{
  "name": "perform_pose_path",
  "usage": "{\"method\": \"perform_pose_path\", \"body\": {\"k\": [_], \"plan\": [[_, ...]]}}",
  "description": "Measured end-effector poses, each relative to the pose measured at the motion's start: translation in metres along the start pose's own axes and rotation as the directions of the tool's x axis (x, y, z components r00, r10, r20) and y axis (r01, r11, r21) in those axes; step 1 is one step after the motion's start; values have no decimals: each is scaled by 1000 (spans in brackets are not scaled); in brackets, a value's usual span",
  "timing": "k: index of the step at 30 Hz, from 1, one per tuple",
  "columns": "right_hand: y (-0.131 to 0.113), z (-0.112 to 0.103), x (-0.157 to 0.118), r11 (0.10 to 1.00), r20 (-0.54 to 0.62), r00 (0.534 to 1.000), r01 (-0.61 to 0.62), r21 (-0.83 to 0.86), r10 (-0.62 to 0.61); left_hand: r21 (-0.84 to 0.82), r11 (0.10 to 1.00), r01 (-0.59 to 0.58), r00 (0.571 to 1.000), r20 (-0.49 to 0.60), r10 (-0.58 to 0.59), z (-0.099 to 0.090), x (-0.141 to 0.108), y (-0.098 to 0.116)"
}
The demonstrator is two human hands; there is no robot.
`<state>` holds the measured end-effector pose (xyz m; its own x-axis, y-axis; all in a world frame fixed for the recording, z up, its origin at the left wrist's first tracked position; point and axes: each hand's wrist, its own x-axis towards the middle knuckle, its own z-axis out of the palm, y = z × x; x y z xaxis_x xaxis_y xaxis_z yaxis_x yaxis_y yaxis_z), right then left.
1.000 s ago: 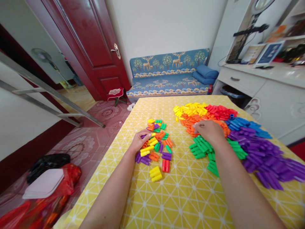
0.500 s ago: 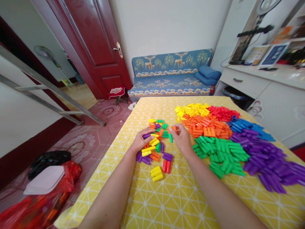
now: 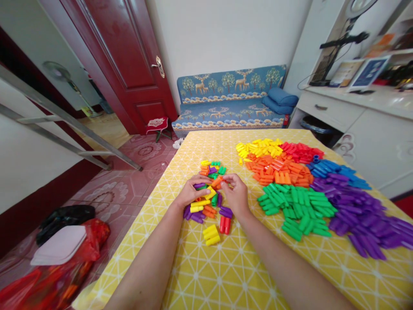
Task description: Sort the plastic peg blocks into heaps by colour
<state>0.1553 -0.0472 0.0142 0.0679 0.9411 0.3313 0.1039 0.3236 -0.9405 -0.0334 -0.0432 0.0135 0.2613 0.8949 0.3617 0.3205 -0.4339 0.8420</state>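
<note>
My left hand (image 3: pixel 192 190) rests at the left side of a small mixed pile, its thumb and fingers curved around a yellow piece (image 3: pixel 210 192). My right hand (image 3: pixel 235 192) is at the pile's right side, fingertips pinched on an orange piece (image 3: pixel 217 182). Around them lie purple pieces (image 3: pixel 193 215), green pieces (image 3: pixel 222 170) and more yellow pieces (image 3: pixel 200 205). Nearer to me are a red pair (image 3: pixel 225 224) and a yellow group (image 3: pixel 211 235). Parts of the pile are hidden under my left hand.
Sorted heaps lie on the right of the table (image 3: pixel 245 275): yellow (image 3: pixel 260 148), red (image 3: pixel 301 153), orange (image 3: pixel 280 170), green (image 3: pixel 298 206), blue (image 3: pixel 338 172) and purple (image 3: pixel 361 215). A patterned sofa (image 3: pixel 229 103) stands behind the table.
My right hand has moved left with an orange piece, close to my left hand. A yellow piece by my left thumb now sits higher and more tilted.
</note>
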Motion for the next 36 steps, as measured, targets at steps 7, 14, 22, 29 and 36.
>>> {"method": "perform_pose_path", "body": {"k": [7,14,22,29,36], "plan": [[9,6,-1,982,113,991,-92,165,74,-48,999,12,1000,-28,-14,2,0,-3],[12,2,3,984,67,992,-116,134,108,-63,998,4,1000,-28,-6,2,1,-3],[18,3,-1,999,84,995,-50,17,49,-69,998,5,1000,-19,-7,2,0,-3],[20,3,-3,1000,127,992,-14,-15,16,-77,997,17,999,-39,-20,3,0,-7],[20,2,-2,1000,134,991,-17,-3,17,-68,997,24,999,-45,-27,3,1,-5]]}}
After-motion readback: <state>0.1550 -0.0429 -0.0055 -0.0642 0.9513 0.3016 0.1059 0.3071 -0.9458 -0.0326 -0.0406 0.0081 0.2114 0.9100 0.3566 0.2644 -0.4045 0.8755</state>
